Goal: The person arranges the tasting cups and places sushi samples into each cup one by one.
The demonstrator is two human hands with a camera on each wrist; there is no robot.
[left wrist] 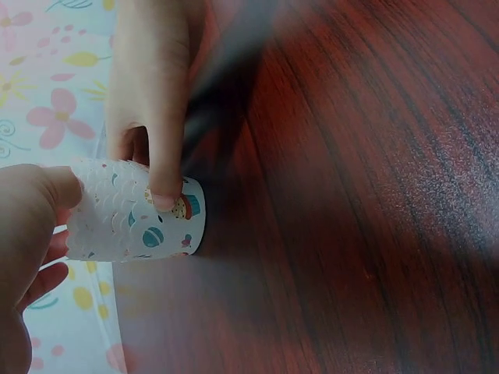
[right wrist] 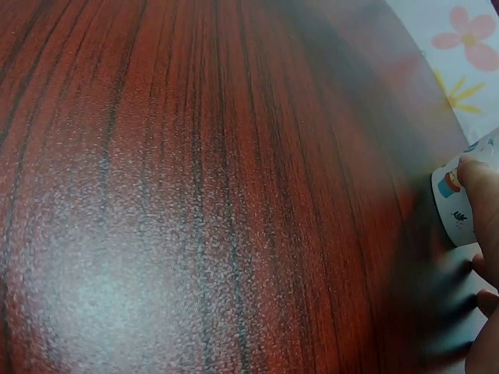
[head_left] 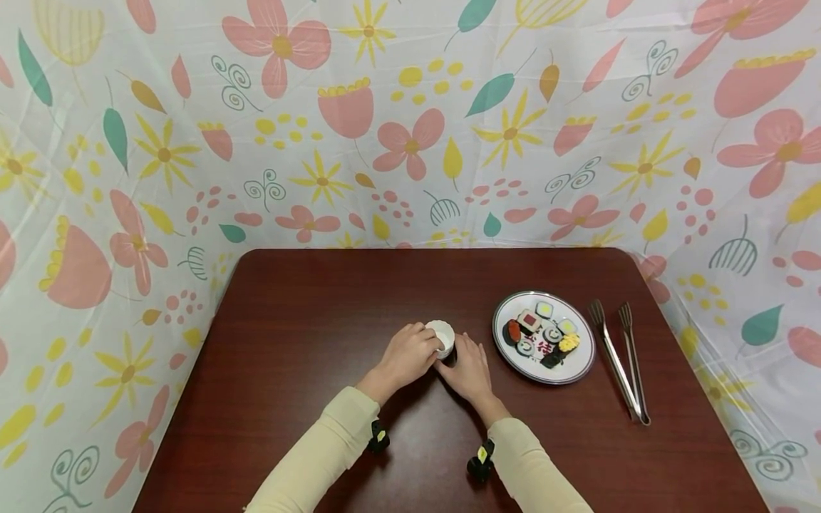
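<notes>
A stack of white paper baking cups [head_left: 440, 332] with scalloped rims stands upright on the dark wood table, near its middle. Several rims show nested in the left wrist view, and the printed stack [left wrist: 148, 232] has cupcake and leaf pictures on its side. My left hand [head_left: 410, 354] pinches the rim from the left, its thumb on the outside. Around the lower part, my right hand [head_left: 467, 368] holds the stack from the right, its thumb pressed on the printed side. Only part of my right hand [right wrist: 485, 226] shows at the edge of the right wrist view.
To the right, a round plate [head_left: 509, 362] bears several pieces of sushi [head_left: 551, 335]. Beyond it lie metal tongs [head_left: 618, 367] with their arms spread, near the right side of the table [head_left: 308, 313]. A flowered curtain [head_left: 410, 85] hangs behind and at both sides.
</notes>
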